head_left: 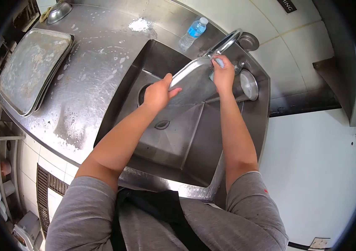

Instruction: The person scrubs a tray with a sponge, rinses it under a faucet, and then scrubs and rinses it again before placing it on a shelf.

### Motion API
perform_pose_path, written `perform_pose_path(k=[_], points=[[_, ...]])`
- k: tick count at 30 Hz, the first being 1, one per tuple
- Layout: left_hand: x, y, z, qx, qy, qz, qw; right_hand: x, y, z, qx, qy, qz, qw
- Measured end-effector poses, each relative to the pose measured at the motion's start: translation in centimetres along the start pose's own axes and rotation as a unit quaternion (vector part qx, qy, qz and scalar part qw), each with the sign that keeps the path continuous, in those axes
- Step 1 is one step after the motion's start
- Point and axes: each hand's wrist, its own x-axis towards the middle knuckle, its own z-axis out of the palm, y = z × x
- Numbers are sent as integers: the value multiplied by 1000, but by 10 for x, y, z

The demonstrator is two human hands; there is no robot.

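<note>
- Left hand [158, 94] is gripping the near edge of a metal tray [192, 81], tilting it over the sink [174, 138]; right hand [223, 74] is closing on a blue sponge [219, 62] against the far rim.
- Tray is looking stiff, light, wet — likely slippery; edges are offering the surest hold.
- Faucet [226, 42] is crowding the tray; stacked trays [31, 69] and a water bottle [192, 32] are sitting on the soapy tabletop [86, 88].

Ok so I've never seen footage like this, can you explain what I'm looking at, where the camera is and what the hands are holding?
One picture, from a camera worn on a person's head, looking down at their bare arms over a steel sink. The left hand grips a metal tray by its edge. The right hand presses a blue scrubbing pad against it, near the faucet. On the wet, soapy counter lie stacked trays, with a water bottle behind the sink.
</note>
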Motion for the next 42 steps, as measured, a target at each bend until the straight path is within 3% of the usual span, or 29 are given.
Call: perform_pose_path(k=[1,3,5,6,9,13,14,17,18,19,22,23,25,26,27,29,30,33,35,37,38,39,41,42], points=[[1,-1,0,-5,-3,-4,1000,2,4,0,54,-12,124,991],[-1,0,3,-11,-8,-10,1000,-13,-12,8,32,17,92,995],[0,1,-1,-3,-3,-1,1000,-20,-54,11,-120,32,-159,980],[-3,1,-1,-1,-6,-3,1000,-24,-63,13,-170,-22,-200,965],[2,2,-1,-11,-17,-15,1000,-12,-46,-2,-125,-17,-112,986],[2,1,7,-17,-2,9,1000,-21,-49,7,-171,2,-145,974],[4,0,6,-15,0,7,1000,-31,-51,15,-181,-73,-192,962],[5,3,3,-7,-14,6,1000,-20,-40,2,-181,-46,-196,963],[5,4,3,-8,-13,4,1000,-13,-37,-3,-170,-17,-114,979],[5,6,3,-12,-15,0,1000,-16,-38,0,-169,-20,-116,978],[5,1,3,-14,-11,2,1000,-34,-45,13,-223,-53,-255,939],[5,-2,4,-13,-4,10,1000,-31,-43,9,-223,-53,-253,940],[6,-1,4,-14,-4,16,1000,-17,-34,-2,-200,-54,-175,963],[5,0,5,-16,-5,21,1000,-13,-26,-3,-158,-9,-72,985],[5,1,5,-18,-5,21,1000,-8,-14,-2,-159,-9,-73,984],[5,3,5,-23,-7,3,1000,-3,5,2,15,-2,142,990],[4,2,5,-24,-8,4,1000,-8,-17,3,-41,22,113,993],[4,-4,2,-17,3,7,1000,-28,-62,8,-207,-39,-185,960],[3,-4,2,-18,13,11,1000,-24,-59,6,-207,-35,-230,950],[2,-3,1,-15,10,10,1000,-11,-30,2,-86,8,-112,990],[0,-1,1,-14,8,7,1000,-10,-16,2,-32,36,3,999],[-1,-1,1,-15,8,8,1000,-11,-9,3,-33,36,4,999],[-2,1,1,-14,7,7,1000,-12,6,4,4,33,158,987],[-3,1,1,-14,9,8,1000,-18,-13,5,-41,67,105,991]])
